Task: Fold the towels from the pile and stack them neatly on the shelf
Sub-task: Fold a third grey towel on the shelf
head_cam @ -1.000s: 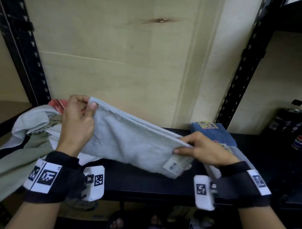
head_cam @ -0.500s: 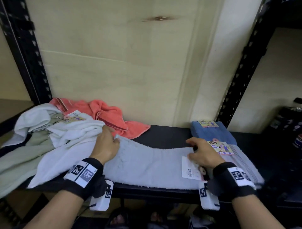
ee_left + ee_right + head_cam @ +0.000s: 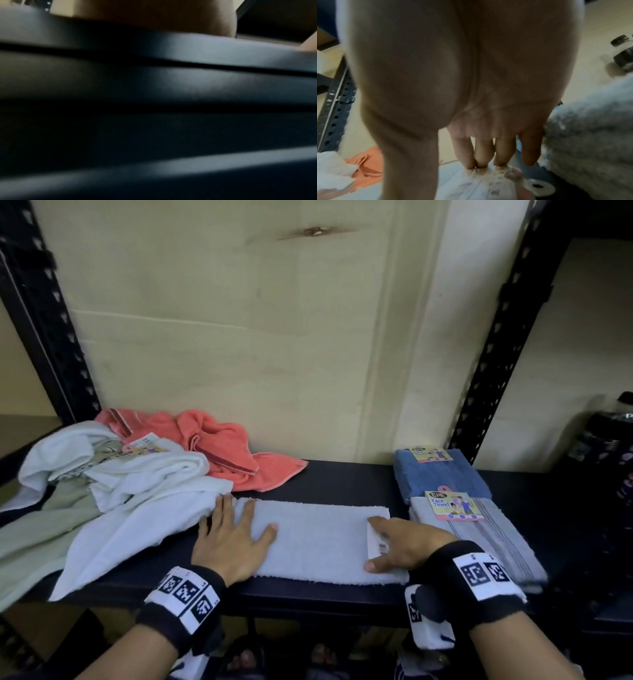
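Note:
A pale grey towel (image 3: 318, 542) lies folded into a long strip on the black shelf (image 3: 342, 477). My left hand (image 3: 233, 535) presses flat on its left end, fingers spread. My right hand (image 3: 394, 542) lies flat on its right end, over a white barcode tag (image 3: 376, 544); in the right wrist view its straight fingers (image 3: 498, 152) touch that tag (image 3: 488, 181). The unfolded pile sits at the left: a white towel (image 3: 137, 494), a pale green one (image 3: 37, 535), a coral one (image 3: 219, 450). At the right lie a folded blue towel (image 3: 442, 474) and a folded grey striped towel (image 3: 489, 539). The left wrist view is dark and blurred.
Black perforated uprights (image 3: 496, 337) frame the shelf bay, with a plywood back panel (image 3: 239, 337) behind. A dark bottle (image 3: 606, 440) stands in the bay to the right. Bare shelf shows between the coral towel and the blue one.
The grey towel, held up by both hands a second ago, now lies flat on the shelf. Both hands have let go of its edges and press flat on it.

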